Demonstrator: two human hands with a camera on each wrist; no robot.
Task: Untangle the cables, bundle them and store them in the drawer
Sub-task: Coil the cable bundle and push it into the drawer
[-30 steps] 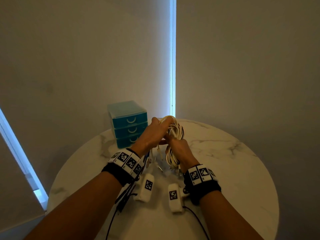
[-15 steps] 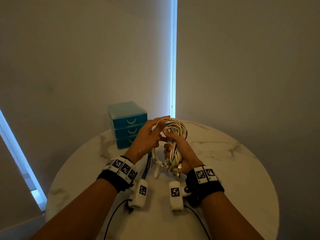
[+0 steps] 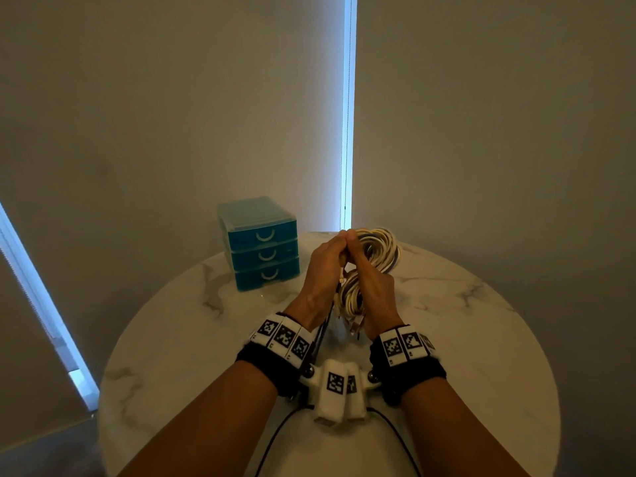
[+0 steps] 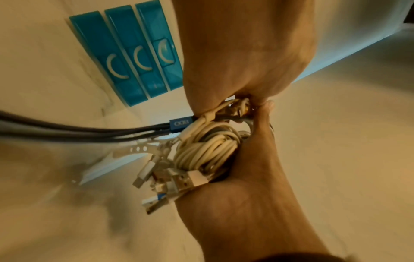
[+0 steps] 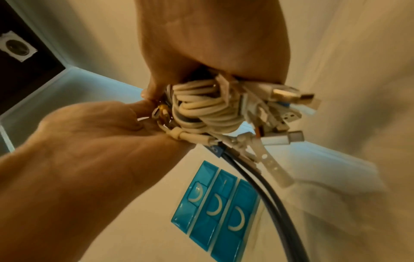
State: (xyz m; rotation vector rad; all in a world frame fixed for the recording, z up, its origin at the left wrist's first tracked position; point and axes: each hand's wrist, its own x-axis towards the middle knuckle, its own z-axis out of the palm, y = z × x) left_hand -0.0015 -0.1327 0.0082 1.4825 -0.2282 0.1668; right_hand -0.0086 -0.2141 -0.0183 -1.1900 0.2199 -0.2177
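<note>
A coil of white cables is held above the round marble table. My right hand grips the coil's lower half; in the left wrist view this hand wraps the loops with several USB plugs sticking out. My left hand pinches strands at the coil's waist, thumb against my right thumb. Dark cables with a blue plug trail off from the pinch. A white perforated strap hangs from the bundle. The teal three-drawer unit has all drawers closed.
The drawer unit stands at the table's back left, near the wall. Thin black leads from the wrist cameras hang over the table's near edge. Blinds with a bright gap rise behind the table.
My two wrists have come together until the wrist cameras touch. The left hand has closed in against the right thumb, and the coil now tips away towards the wall.
</note>
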